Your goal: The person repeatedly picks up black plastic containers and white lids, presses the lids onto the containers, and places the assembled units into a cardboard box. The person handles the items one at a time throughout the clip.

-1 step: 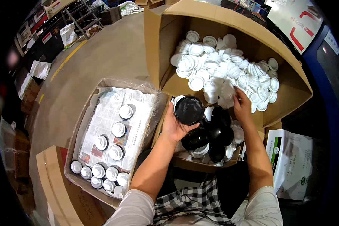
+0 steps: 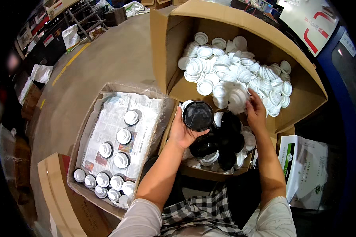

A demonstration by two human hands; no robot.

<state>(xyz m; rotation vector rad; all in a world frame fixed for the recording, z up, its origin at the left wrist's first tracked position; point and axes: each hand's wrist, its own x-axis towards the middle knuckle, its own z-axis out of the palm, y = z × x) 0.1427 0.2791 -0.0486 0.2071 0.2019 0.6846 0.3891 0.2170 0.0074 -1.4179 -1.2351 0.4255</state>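
Note:
My left hand (image 2: 184, 128) is closed round a black round cup-like part (image 2: 198, 115), its dark flat face turned up. At the near edge of the big carton, my right hand (image 2: 256, 110) pinches a white round stepped cap (image 2: 238, 98), blurred by motion. Behind it lies a heap of white caps (image 2: 225, 65) inside the carton (image 2: 296, 43). Under my hands a smaller box (image 2: 201, 173) holds glossy black rounded parts (image 2: 205, 145) and white pieces. To the left, white-topped assembled pieces (image 2: 124, 136) stand on newspaper in a shallow box.
The shallow box (image 2: 73, 166) has plastic film along its rim. An opened carton flap (image 2: 55, 189) juts up at the lower left. On the right stands a white and green printed box (image 2: 304, 173). A ladder-like metal frame (image 2: 85, 17) rests at the far left.
The white cap in my right hand shows more of its stepped round face, and the right fingers have shifted slightly. My left hand keeps its hold on the black part.

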